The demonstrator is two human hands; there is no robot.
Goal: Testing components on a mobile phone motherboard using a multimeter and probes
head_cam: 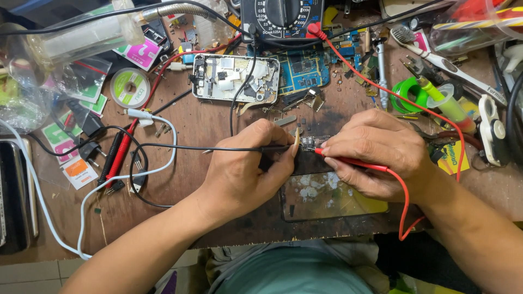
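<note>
My left hand [248,166] pinches a black multimeter probe [275,147], its tip against a small dark circuit board [309,143] at the middle of the bench. My right hand [376,155] grips a red probe [348,161], whose tip touches the same board from the right. The red lead [404,201] loops down past my right wrist. The black lead [185,146] runs off to the left. Both leads go up to a black multimeter [283,16] at the top edge. Under my hands lies a glass plate [327,198].
An opened phone frame [234,79] and a blue circuit board [302,68] lie behind my hands. A solder wick reel [129,87], a second pair of probes [117,155], a white cable [87,201], a toothbrush [436,54], tweezers and a green tape roll [406,90] crowd the wooden bench.
</note>
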